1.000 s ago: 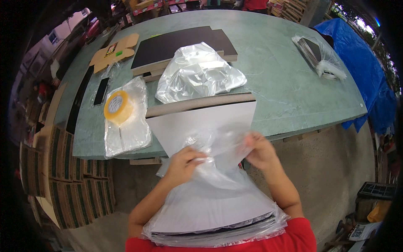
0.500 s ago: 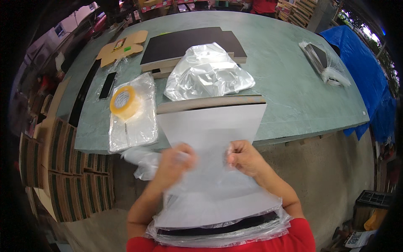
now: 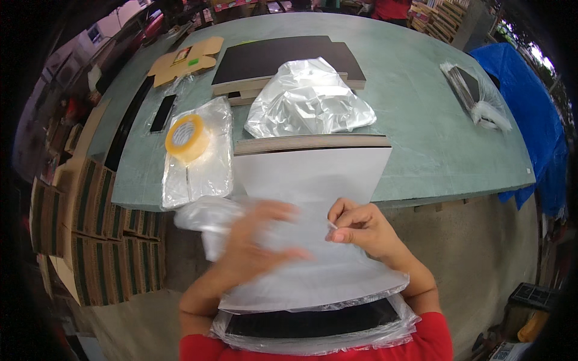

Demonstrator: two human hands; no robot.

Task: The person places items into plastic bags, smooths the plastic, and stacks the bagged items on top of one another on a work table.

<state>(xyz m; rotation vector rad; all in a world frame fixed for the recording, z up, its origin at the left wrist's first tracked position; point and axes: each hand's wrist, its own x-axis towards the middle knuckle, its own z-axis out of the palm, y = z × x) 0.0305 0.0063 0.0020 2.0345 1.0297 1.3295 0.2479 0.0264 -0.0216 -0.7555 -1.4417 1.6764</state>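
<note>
Closest in, a stack of flat dark boards in clear film (image 3: 313, 328) rests against the person's lap, already wrapped by the look of it. On top lies a big white sheet (image 3: 313, 198) that runs up and over the near edge of the counter (image 3: 433, 138). Both hands are on it. The left hand (image 3: 253, 246) is blurred, its fingers spread and partly curled around a clear plastic bag (image 3: 208, 215) bunched off to the left of the sheet; whether they truly grip it I cannot tell. The right hand (image 3: 361, 228) has its fingers pinched shut on what looks like a thin edge of film or paper. My read: the bag is not yet over the sheet, so this piece is at its opening stage, with sliding-in and sealing left.

On the counter near the front-left corner, a roll of yellow tape (image 3: 188, 137) sits on a flat pile of clear bags (image 3: 201, 165), untouched. At the sheet's far end a thick board edge (image 3: 313, 144) shows. Past it, mid-counter, a crumpled clear bag (image 3: 307, 102) lies against a black panel (image 3: 283, 57). Far left, a cardboard piece (image 3: 183, 60). Toward the right edge, another wrapped bundle (image 3: 475, 93), seemingly finished.
</note>
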